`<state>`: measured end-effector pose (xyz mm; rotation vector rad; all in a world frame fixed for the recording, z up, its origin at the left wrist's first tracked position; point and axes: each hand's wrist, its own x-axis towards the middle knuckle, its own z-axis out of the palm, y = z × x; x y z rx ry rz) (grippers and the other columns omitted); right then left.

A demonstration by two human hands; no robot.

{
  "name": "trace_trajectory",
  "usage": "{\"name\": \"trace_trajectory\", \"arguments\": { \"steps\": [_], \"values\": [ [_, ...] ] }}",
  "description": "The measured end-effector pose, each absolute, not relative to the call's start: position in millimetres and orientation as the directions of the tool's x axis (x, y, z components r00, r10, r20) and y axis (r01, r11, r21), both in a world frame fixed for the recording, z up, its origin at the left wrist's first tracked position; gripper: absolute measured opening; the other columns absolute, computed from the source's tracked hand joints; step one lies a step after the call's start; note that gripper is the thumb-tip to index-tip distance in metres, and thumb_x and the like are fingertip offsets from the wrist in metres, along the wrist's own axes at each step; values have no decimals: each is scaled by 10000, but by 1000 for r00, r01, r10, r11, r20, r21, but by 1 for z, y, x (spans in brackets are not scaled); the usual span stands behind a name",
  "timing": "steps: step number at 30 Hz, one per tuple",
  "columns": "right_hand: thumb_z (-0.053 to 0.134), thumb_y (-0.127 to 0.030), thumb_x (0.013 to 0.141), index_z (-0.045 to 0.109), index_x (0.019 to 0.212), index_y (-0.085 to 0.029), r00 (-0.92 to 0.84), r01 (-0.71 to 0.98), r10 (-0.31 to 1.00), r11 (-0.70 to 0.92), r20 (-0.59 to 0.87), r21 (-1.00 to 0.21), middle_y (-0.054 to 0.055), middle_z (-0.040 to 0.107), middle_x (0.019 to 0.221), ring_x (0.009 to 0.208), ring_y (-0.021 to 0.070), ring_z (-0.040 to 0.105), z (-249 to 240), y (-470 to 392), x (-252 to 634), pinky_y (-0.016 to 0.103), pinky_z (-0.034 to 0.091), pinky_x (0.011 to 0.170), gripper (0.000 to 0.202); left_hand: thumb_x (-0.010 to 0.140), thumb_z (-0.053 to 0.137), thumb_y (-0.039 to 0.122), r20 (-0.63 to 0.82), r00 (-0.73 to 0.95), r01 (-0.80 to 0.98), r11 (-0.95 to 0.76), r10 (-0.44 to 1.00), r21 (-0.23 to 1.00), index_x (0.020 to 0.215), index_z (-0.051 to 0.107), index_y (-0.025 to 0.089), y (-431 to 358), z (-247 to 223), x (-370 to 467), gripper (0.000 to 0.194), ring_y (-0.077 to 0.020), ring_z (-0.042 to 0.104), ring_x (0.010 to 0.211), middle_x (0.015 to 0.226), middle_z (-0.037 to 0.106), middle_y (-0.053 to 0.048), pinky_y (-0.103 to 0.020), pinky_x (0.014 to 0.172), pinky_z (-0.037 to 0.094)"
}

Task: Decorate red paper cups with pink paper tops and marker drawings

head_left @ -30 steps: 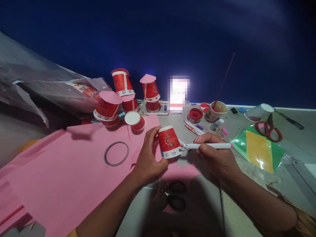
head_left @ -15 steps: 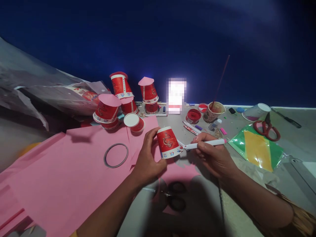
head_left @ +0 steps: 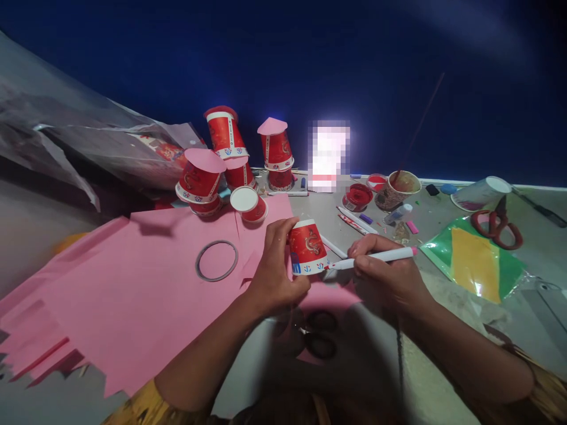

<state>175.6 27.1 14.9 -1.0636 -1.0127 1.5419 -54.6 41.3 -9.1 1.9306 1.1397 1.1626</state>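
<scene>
Pink paper (head_left: 146, 277) covers the worktop's (head_left: 316, 208) left part, a grey ring (head_left: 197, 268) on it. Beside it, the left hand (head_left: 274, 277) pinches a red cup (head_left: 309, 245), fingers along its left side, thumb under its down-turned rim. At that rim's right, the right hand (head_left: 392, 274) pinches a white marker (head_left: 390, 255). Red-handled scissors (head_left: 497, 225) lie toward the worktop's back edge.
</scene>
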Motion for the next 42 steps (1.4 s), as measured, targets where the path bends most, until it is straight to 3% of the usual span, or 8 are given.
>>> {"name": "trace_trajectory", "arguments": {
  "steps": [20, 42],
  "values": [
    [930, -455, 736, 715, 713, -217, -106, -128, 971, -227, -214, -966, 4, 671, 602, 539, 163, 605, 16, 25, 173, 280, 486, 515, 322, 570, 666, 43, 348, 281, 352, -433, 895, 830, 1503, 336, 324, 39, -9, -52, 1029, -373, 446, 1401, 1423, 409, -116, -624, 1243, 392],
    [890, -450, 793, 702, 723, -207, -160, -46, 968, -203, -193, -978, -9, 665, 571, 535, 161, 619, 14, 29, 175, 268, 459, 523, 314, 612, 696, 61, 383, 293, 391, -476, 876, 788, 1503, 360, 310, 40, -9, -53, 984, -350, 474, 1357, 1419, 445, -123, -589, 1188, 437]
  ]
}}
